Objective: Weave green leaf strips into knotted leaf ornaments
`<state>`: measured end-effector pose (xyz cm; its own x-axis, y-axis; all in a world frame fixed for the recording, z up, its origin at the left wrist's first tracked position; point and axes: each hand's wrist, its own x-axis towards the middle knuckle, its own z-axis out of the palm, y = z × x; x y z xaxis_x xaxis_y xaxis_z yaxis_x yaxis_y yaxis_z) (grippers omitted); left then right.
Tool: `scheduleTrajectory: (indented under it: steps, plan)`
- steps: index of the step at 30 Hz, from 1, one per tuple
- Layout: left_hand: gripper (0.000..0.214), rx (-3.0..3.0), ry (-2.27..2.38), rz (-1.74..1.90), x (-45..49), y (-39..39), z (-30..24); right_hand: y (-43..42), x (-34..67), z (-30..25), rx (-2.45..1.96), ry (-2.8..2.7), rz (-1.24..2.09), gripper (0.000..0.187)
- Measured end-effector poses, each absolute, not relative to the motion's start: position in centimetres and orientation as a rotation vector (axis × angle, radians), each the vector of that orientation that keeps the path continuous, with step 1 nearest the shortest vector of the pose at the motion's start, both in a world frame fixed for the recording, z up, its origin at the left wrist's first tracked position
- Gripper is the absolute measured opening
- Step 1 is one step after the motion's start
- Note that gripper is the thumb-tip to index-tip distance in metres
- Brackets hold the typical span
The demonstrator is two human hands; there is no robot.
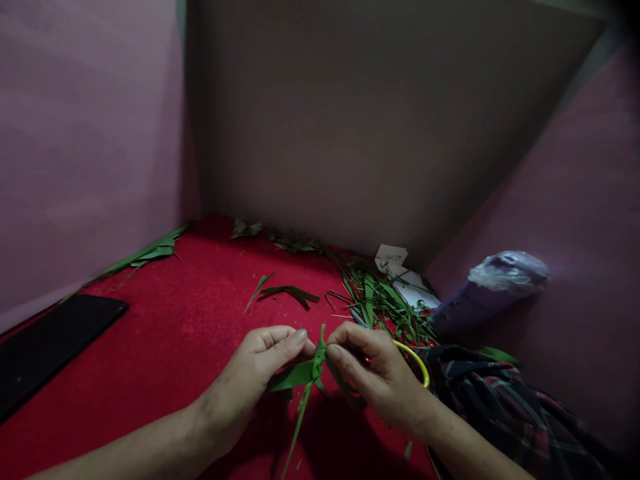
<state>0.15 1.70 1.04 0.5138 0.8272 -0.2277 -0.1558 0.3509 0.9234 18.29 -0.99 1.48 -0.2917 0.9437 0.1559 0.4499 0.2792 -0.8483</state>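
Between my two hands, above the red cloth, is a small folded piece of green leaf strips, with one wide end out to the left and a thin tail hanging down. My left hand is closed, thumb and fingers pinching the left side of the piece. From the right, my right hand pinches it with thumb and forefinger; its other fingers are curled. The exact fold under the fingertips is hard to make out. A yellow scissors handle shows just behind my right hand.
Cut leaf scraps are heaped at the right, by white paper pieces. A purple roll with clear plastic leans near the right wall, beside plaid fabric. A black flat device lies left. Longer leaves edge the left wall.
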Motion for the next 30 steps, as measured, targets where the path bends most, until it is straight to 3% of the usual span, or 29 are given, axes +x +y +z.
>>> scheduleTrajectory:
  steps: [14,20,30]
  plan:
    - [0.03,1.04,0.805,0.717,0.2,1.6,1.0,-0.5,18.5,1.3,-1.249,-1.856,0.899,0.021]
    - [0.021,1.077,0.865,0.685,0.4,2.0,0.7,-0.5,18.3,1.4,-1.26,-1.855,0.87,0.022]
    - [0.014,1.108,0.9,0.719,0.6,1.9,0.4,0.1,18.2,0.6,-1.242,-1.651,1.124,0.02]
